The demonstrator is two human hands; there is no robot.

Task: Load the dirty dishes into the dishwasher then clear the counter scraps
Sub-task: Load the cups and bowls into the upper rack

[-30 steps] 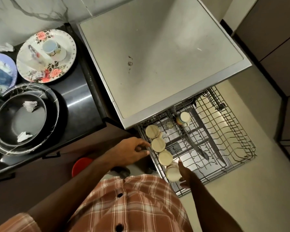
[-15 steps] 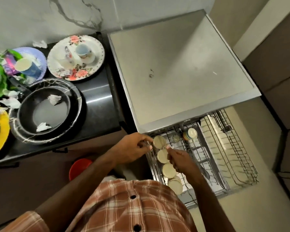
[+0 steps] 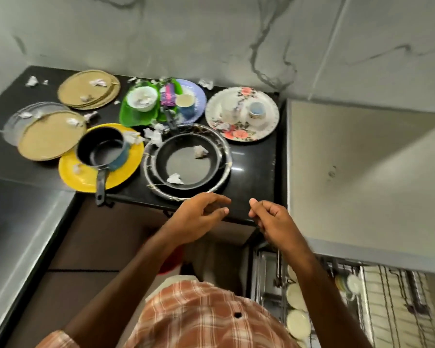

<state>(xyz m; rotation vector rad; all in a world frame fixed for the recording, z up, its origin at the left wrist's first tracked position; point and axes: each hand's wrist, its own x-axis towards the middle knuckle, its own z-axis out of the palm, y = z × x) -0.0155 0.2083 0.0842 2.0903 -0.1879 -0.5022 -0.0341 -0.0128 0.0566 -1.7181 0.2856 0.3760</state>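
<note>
Both hands hover empty over the front edge of the black counter (image 3: 251, 167). My left hand (image 3: 199, 217) has loosely curled fingers and sits just below a black frying pan (image 3: 186, 162) that rests in a steel plate and holds paper scraps. My right hand (image 3: 271, 217) is loosely curled beside it. A floral plate (image 3: 224, 121) carrying cups lies behind. The dishwasher rack (image 3: 387, 297) at lower right shows upturned cream cups (image 3: 298, 321) along its left side.
A small saucepan (image 3: 103, 149) stands on a yellow plate (image 3: 86, 177). Tan plates (image 3: 88, 89), a green leaf plate with a white bowl (image 3: 142, 97) and a blue plate (image 3: 195, 101) fill the back. The grey dishwasher top (image 3: 362, 172) is at right, a steel surface (image 3: 15, 222) at left.
Both hands have left the cups in the rack and risen to the counter edge. The view has swung left and up onto the dirty dishes.
</note>
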